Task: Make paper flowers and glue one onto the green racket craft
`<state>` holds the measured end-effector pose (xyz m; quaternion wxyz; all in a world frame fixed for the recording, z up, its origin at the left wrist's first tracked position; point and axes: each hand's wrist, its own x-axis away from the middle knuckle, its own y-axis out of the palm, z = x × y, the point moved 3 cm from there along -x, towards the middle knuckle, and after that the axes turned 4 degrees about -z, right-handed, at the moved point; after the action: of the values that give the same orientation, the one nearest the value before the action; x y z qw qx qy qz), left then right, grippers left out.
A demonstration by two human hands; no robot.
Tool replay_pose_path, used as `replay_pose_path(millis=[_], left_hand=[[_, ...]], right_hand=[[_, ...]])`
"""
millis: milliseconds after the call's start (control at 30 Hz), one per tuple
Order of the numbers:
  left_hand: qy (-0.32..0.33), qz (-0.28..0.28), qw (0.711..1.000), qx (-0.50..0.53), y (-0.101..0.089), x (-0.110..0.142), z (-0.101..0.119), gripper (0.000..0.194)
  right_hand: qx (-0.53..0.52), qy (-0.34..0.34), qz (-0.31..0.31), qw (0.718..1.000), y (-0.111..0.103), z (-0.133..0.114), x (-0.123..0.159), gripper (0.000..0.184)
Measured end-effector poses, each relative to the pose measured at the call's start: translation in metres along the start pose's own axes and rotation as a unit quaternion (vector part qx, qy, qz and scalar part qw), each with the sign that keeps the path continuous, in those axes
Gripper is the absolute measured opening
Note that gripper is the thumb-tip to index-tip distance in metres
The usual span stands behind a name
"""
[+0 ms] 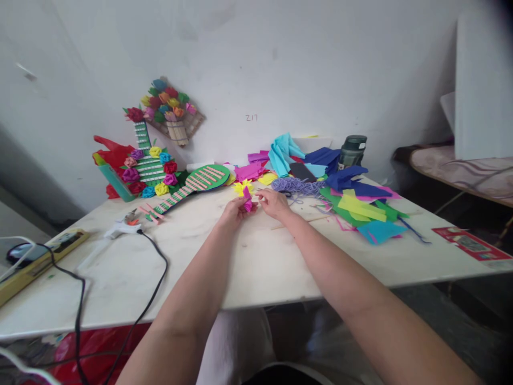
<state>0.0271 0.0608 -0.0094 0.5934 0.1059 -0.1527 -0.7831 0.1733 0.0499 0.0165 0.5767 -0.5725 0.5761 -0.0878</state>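
My left hand (236,211) is closed around a piece of magenta crepe paper (247,199), folded and standing up between the fingers. A yellow paper flower (241,186) with pointed petals shows just behind it; whether it is joined to the magenta paper I cannot tell. Close by on the right, my right hand (273,203) makes a pinch with thumb and forefinger. Something thin and pale seems to be at its fingertips, too small to name. Both hands are over the white table (272,267), near its middle.
Purple yarn (298,185), loose crepe paper (363,206) and a dark bottle (352,152) are at the right. On the left are a flower-trimmed paper guitar (151,170), a flat green paper instrument (208,177), a white glue gun (124,229) with cord, and a power strip (44,262).
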Motion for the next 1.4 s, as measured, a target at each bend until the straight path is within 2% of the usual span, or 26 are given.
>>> replay_pose_path(millis=[267, 667, 1000, 1167, 1400], left_hand=[[-0.020, 0.033, 0.999, 0.035, 0.003, 0.002, 0.003, 0.022], [-0.014, -0.036, 0.999, 0.028, 0.005, 0.007, 0.005, 0.025], [-0.016, -0.051, 0.998, 0.019, 0.006, 0.007, 0.004, 0.023], [-0.024, -0.034, 0.999, 0.004, 0.005, 0.007, 0.004, 0.023], [-0.020, -0.041, 0.999, 0.000, 0.004, 0.005, 0.003, 0.021]], right_hand=[[-0.008, -0.036, -0.016, 0.999, 0.000, -0.008, 0.001, 0.027], [0.003, -0.031, -0.051, 0.998, -0.001, -0.006, -0.002, 0.030], [-0.110, -0.004, -0.008, 0.994, 0.012, 0.005, -0.010, 0.021], [-0.153, 0.018, -0.010, 0.988, 0.016, 0.005, -0.012, 0.019], [-0.175, 0.045, -0.013, 0.983, 0.015, 0.003, -0.009, 0.018]])
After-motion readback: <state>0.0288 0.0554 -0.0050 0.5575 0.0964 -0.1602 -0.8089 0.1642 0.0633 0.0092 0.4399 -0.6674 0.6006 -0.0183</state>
